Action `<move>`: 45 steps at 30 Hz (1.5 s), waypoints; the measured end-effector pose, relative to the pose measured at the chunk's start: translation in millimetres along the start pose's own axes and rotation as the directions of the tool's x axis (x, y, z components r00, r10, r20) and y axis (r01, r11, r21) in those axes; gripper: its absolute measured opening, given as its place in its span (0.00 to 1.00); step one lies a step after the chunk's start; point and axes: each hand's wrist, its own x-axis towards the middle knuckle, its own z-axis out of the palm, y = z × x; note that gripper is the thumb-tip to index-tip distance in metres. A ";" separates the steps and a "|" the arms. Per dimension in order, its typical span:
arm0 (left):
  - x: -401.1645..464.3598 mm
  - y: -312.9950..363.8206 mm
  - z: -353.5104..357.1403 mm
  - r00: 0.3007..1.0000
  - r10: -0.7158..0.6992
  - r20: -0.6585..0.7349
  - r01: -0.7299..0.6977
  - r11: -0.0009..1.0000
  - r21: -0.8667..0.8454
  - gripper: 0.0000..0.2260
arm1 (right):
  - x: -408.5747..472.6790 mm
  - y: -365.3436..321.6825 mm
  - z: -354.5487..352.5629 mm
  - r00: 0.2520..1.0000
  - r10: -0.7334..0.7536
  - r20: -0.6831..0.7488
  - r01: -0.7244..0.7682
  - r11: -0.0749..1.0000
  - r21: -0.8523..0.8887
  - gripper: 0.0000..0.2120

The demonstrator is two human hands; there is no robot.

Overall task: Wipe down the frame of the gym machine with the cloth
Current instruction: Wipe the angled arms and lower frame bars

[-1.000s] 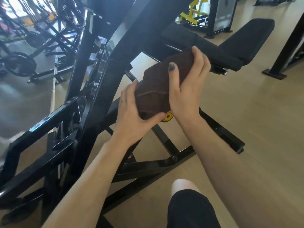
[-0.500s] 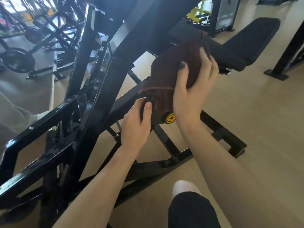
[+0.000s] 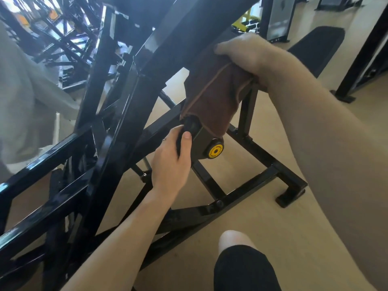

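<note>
Our right hand (image 3: pixel 247 57) grips the cloth (image 3: pixel 214 95), draped over the frame's (image 3: pixel 130 97) slanted arm; our left hand (image 3: pixel 172 162) clasps the black grip beneath. We judge wiping barely begun: lower bars and base look untouched.

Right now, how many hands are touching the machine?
2. The left hand grips the black handle beside the yellow cap. The right hand presses the brown cloth against the slanted frame higher up.
</note>
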 end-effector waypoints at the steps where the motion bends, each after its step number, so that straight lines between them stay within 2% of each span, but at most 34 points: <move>1: 0.1 -0.4 -0.1 1.000 0.004 0.000 -0.004 1.000 0.000 0.29 | -2.3 3.9 2.7 0.999 -0.015 -0.045 0.016 0.999 0.032 0.13; 3: 0.3 0.3 -1.1 1.000 0.006 -0.003 -0.006 1.000 0.003 0.30 | -14.0 17.3 12.9 0.978 -0.059 -0.201 0.077 0.994 0.083 0.10; 5: 1.0 1.5 -1.7 1.000 0.006 -0.007 -0.006 1.000 0.012 0.31 | -30.9 32.9 32.5 0.910 -0.082 -0.406 0.169 0.968 0.183 0.09; 7: 0.7 2.3 -1.9 1.000 0.014 -0.019 -0.013 1.000 0.025 0.34 | -48.9 43.4 63.2 0.799 -0.011 -0.601 0.271 0.900 0.343 0.13; 10: -0.4 2.3 -1.9 0.999 0.022 -0.033 -0.021 0.999 0.036 0.35 | -74.3 40.9 115.2 0.682 0.164 -0.713 0.312 0.816 0.487 0.24; 12: -0.5 0.8 -2.5 0.999 0.034 -0.029 -0.034 0.999 0.019 0.35 | -88.6 38.5 144.1 0.677 0.172 -0.715 0.300 0.823 0.482 0.27; 16: -1.0 -3.5 -3.1 1.000 0.018 -0.014 -0.018 0.999 -0.033 0.36 | -101.2 44.2 161.1 0.740 0.123 -0.662 0.283 0.835 0.471 0.28; 19: -2.2 -1.5 -4.8 1.000 0.000 -0.019 0.000 1.000 -0.026 0.37 | -83.6 44.1 136.1 0.688 0.082 -0.721 0.319 0.858 0.402 0.27; 23: -2.9 2.7 -6.8 1.000 -0.004 -0.012 0.003 1.000 -0.015 0.33 | -66.2 36.3 114.7 0.639 0.103 -0.763 0.311 0.872 0.378 0.25; 26: -3.4 3.3 -5.5 0.999 -0.031 -0.039 0.030 0.999 -0.011 0.29 | -87.4 47.2 153.1 0.673 0.070 -0.736 0.289 0.891 0.349 0.27; 29: -2.2 -4.6 -5.8 0.993 -0.118 -0.008 0.116 0.984 -0.132 0.20 | -116.3 58.2 199.2 0.749 0.056 -0.660 0.247 0.901 0.357 0.28; 32: -2.9 -7.0 -7.7 0.993 -0.119 0.020 0.121 0.979 -0.165 0.18 | -117.4 64.8 207.5 0.768 0.042 -0.639 0.222 0.918 0.328 0.29; 35: -4.3 -2.1 -8.1 0.996 -0.090 0.009 0.090 0.992 -0.083 0.23 | -100.9 64.5 175.5 0.732 0.035 -0.680 0.261 0.908 0.328 0.28; 38: -3.3 -1.0 -9.4 0.997 -0.064 0.053 0.067 0.997 -0.049 0.25 | -70.7 53.1 129.5 0.635 0.063 -0.770 0.335 0.875 0.348 0.25; 40: -2.5 -1.9 -9.3 0.996 -0.062 0.067 0.065 0.997 -0.049 0.26 | -64.1 51.4 122.6 0.608 0.053 -0.792 0.327 0.892 0.311 0.25; 43: -2.5 -0.7 -9.6 0.996 -0.079 0.048 0.081 0.996 -0.045 0.25 | -90.4 68.1 166.0 0.686 0.016 -0.727 0.281 0.916 0.286 0.27; 45: -4.2 -4.0 -8.8 0.993 -0.105 0.045 0.108 0.992 -0.064 0.16 | -114.0 84.1 201.7 0.754 -0.033 -0.656 0.271 0.925 0.265 0.28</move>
